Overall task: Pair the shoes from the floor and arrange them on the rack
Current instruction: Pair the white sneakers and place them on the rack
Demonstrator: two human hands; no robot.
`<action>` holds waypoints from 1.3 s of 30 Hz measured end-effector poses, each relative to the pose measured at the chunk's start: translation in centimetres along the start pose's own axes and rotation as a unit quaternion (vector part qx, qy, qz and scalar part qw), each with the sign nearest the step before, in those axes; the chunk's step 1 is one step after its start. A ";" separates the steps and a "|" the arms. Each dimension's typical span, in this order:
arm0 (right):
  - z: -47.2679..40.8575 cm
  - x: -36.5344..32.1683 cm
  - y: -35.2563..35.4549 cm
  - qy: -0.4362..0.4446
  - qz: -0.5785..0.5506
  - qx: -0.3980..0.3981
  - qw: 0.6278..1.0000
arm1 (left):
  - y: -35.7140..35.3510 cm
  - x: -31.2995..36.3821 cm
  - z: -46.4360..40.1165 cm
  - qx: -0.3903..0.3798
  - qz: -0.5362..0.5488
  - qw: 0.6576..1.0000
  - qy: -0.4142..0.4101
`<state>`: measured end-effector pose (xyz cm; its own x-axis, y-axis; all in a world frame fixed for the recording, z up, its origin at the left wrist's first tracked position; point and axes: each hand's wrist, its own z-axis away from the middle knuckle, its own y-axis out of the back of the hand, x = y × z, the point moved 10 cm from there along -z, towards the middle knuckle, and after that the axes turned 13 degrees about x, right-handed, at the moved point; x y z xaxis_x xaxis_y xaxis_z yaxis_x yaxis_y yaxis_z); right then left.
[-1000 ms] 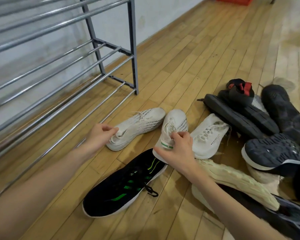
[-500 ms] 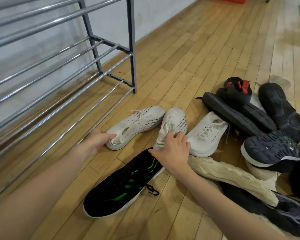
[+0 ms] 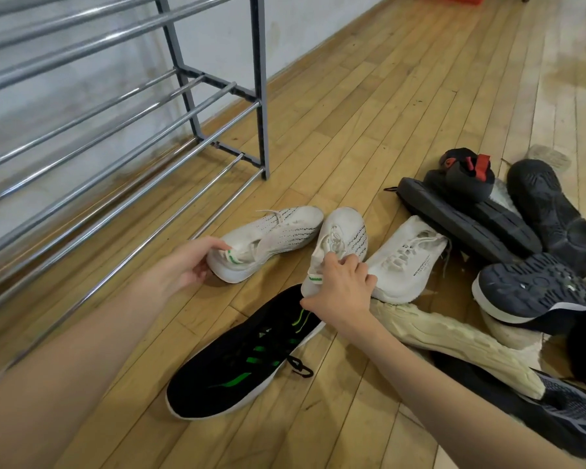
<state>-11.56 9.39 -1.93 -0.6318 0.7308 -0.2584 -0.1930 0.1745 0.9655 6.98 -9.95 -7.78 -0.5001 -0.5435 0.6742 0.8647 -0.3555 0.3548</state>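
Two matching white knit sneakers with black dashes and a green heel stripe lie on the wooden floor. My left hand [image 3: 186, 265] grips the heel of the left white sneaker [image 3: 278, 235], whose heel is tipped up off the floor. My right hand [image 3: 342, 289] holds the collar and heel of the right white sneaker [image 3: 344, 238]. Both toes point away from me. The metal shoe rack [image 3: 122, 130] stands at the left with bare rails.
A black sneaker with green stripes [image 3: 247, 357] lies under my right wrist. Another white lace-up sneaker [image 3: 406, 258] sits to the right, beside a pile of black and cream shoes [image 3: 508, 245], some sole-up. Open wooden floor stretches beyond.
My left hand slid from the top of the left sneaker's collar to its heel and tilted the heel up. My right hand stayed on the other sneaker.
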 end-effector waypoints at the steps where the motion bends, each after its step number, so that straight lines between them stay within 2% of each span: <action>1: 0.1 -0.1 0.2 0.001 -0.014 0.001 1.000 | -0.2 0.2 0.6 -0.025 -0.018 1.000 -0.003; 5: 0.0 -0.7 2.1 -0.003 -0.102 0.041 0.994 | -1.7 0.2 3.8 -0.147 -0.104 0.983 -0.018; 7: -0.1 -1.1 3.1 -0.004 -0.140 0.059 0.988 | -2.3 -0.3 5.1 -0.181 -0.091 0.979 -0.007; 9: 0.2 -1.4 3.8 0.004 -0.165 0.074 0.983 | -2.5 -0.5 5.9 -0.181 -0.044 0.982 -0.001; 15: 0.9 -2.5 4.9 0.088 -0.224 0.146 0.960 | -0.2 -2.8 6.8 -0.109 0.070 0.992 -0.005; 19: 1.0 -5.3 5.0 0.155 -0.257 0.146 0.943 | 2.1 -5.0 8.0 -0.053 0.193 0.980 0.017; 23: 2.4 -9.5 3.5 0.208 -0.283 0.114 0.929 | 5.2 -7.0 9.4 -0.003 0.269 0.963 0.022; 29: 5.2 -16.2 0.0 0.335 -0.285 0.055 0.896 | 12.3 -9.9 9.3 0.106 0.309 0.945 -0.015; 35: 6.6 -22.4 -2.5 0.448 -0.267 0.006 0.853 | 17.0 -13.6 9.1 0.204 0.368 0.907 0.017; 39: 7.3 -25.5 -4.2 0.479 -0.257 -0.024 0.839 | 18.4 -15.9 8.9 0.268 0.389 0.880 0.035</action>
<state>10.78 -5.17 0.84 -0.7643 -0.3041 -0.5686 -0.6409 0.2610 0.7219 31.26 -1.08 -6.16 0.2692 -0.5165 0.8128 0.8351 0.5456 0.0701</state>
